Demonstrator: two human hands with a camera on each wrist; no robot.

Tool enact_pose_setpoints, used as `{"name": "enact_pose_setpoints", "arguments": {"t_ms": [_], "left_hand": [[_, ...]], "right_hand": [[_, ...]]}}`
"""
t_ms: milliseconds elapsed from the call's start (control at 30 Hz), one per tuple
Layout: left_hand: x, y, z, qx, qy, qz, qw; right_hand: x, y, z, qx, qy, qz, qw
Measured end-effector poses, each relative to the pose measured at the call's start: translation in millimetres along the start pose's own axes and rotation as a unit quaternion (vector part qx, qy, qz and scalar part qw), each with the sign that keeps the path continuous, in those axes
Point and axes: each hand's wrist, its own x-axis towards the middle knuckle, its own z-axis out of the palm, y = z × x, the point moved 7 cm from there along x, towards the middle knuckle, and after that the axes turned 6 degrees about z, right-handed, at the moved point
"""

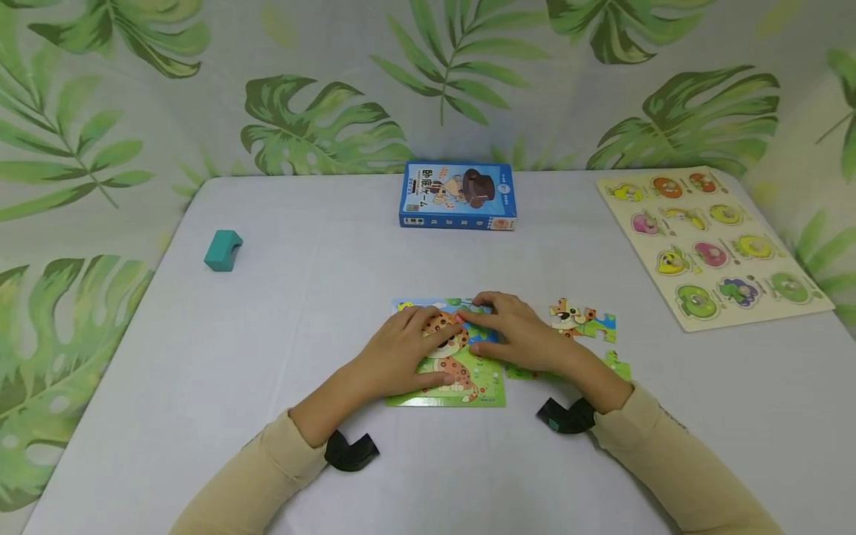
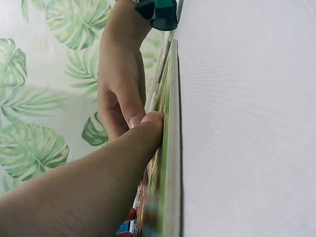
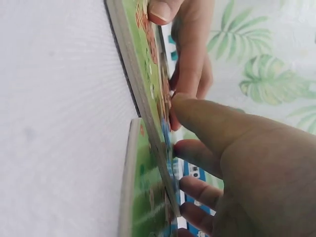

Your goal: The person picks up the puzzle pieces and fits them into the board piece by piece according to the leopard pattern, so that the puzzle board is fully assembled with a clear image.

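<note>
Green-edged jigsaw (image 1: 467,369) under L hand (image 1: 400,351) & R hand (image 1: 520,336), fingers loosely spread, nothing visibly gripped. Prob. light, stiff; grip edges past fingers.

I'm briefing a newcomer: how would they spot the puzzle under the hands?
On the white table, start at the blue box and come nearer. The left hand and right hand partly cover the green spotted-animal puzzle. Its visible part looks whole, while the pieces to its right show gaps.

“ゲーム” on the blue box (image 1: 458,195)
</note>
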Motion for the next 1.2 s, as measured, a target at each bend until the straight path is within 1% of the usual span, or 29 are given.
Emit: {"name": "enact_pose_setpoints", "arguments": {"t_ms": [100, 233, 300, 333, 433, 567, 667, 733, 833, 967, 1067, 1200], "left_hand": [[-0.6, -0.5, 1.1, -0.010, 0.004, 0.002, 0.9999], [-1.7, -2.8, 2.4, -0.033, 0.016, 0.007, 0.9993], [-3.7, -5.5, 1.2, -0.040, 0.025, 0.006, 0.9989], [-5.5, -7.5, 0.3, -0.043, 0.030, 0.002, 0.9986], [-13.5, -14.7, -3.9, -0.052, 0.043, -0.014, 0.9976], [-28.7, -26.3, -9.2, -0.074, 0.054, -0.052, 0.9944], [-40.7, -34.3, -11.8, -0.085, 0.057, -0.080, 0.9915], [-47.6, -37.9, -13.0, -0.094, 0.058, -0.092, 0.9896], [-55.9, -42.5, -12.2, -0.107, 0.054, -0.109, 0.9868], [-60.9, -46.4, -9.1, -0.121, 0.047, -0.120, 0.9843], [-61.5, -48.0, -7.5, -0.124, 0.046, -0.120, 0.9840], [-60.9, -49.0, -6.5, -0.128, 0.049, -0.111, 0.9843]], "right_hand": [[-1, 0, 1, 0.012, -0.007, 0.000, 1.000], [-4, 6, -3, 0.079, -0.013, 0.017, 0.997], [-7, 9, -8, 0.115, -0.008, 0.029, 0.993], [-8, 10, -12, 0.124, -0.003, 0.032, 0.992], [-15, 15, -23, 0.130, 0.022, 0.040, 0.990], [-26, 21, -36, 0.137, 0.059, 0.049, 0.988], [-35, 28, -41, 0.147, 0.083, 0.057, 0.984], [-40, 33, -42, 0.152, 0.094, 0.061, 0.982], [-45, 40, -41, 0.159, 0.098, 0.065, 0.980], [-47, 48, -36, 0.160, 0.089, 0.064, 0.981], [-47, 54, -32, 0.157, 0.086, 0.067, 0.982], [-48, 62, -29, 0.151, 0.081, 0.071, 0.983]]}}
